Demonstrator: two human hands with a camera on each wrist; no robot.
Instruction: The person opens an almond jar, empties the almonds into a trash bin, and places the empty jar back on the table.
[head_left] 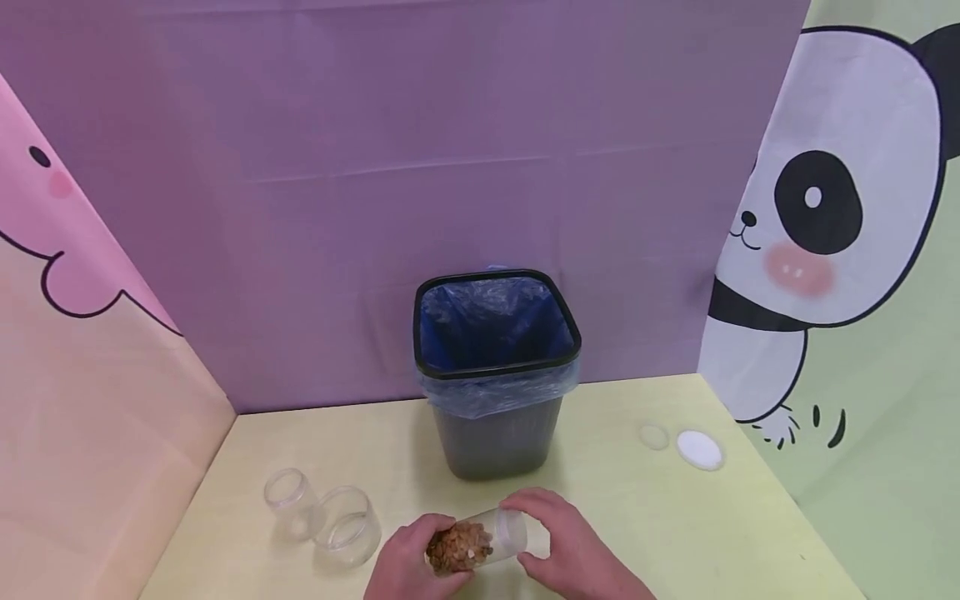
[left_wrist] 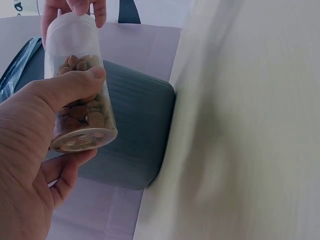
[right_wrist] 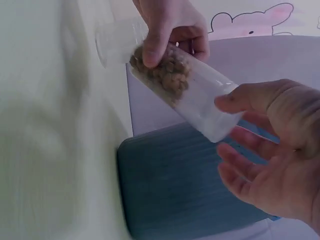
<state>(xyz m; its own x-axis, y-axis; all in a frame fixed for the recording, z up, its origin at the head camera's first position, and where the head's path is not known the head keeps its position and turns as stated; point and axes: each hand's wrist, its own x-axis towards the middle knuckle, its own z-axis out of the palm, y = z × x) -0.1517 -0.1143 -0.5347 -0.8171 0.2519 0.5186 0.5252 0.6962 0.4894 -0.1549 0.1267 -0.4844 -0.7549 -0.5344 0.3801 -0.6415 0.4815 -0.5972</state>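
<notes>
A transparent cylindrical jar [head_left: 489,523] lies tilted between both hands, low in the head view. Brown nut-like pieces [head_left: 459,547] have gathered toward its base; a whitish, translucent cap covers the other end. My left hand [head_left: 408,560] grips the jar near the base, its thumb across the side in the left wrist view. The thumb and fingers of my right hand [head_left: 564,546] are around the capped end, with the thumb against it in the right wrist view. Part of the right fingers is hidden behind the cap.
Beyond the hands stands a grey waste bin [head_left: 495,442] with a black rim and blue liner bag. Two transparent jars [head_left: 295,504] [head_left: 348,537] stand on the left. A white oval disc [head_left: 700,450] and a pale round disc [head_left: 654,436] lie to the right on the table [head_left: 720,533].
</notes>
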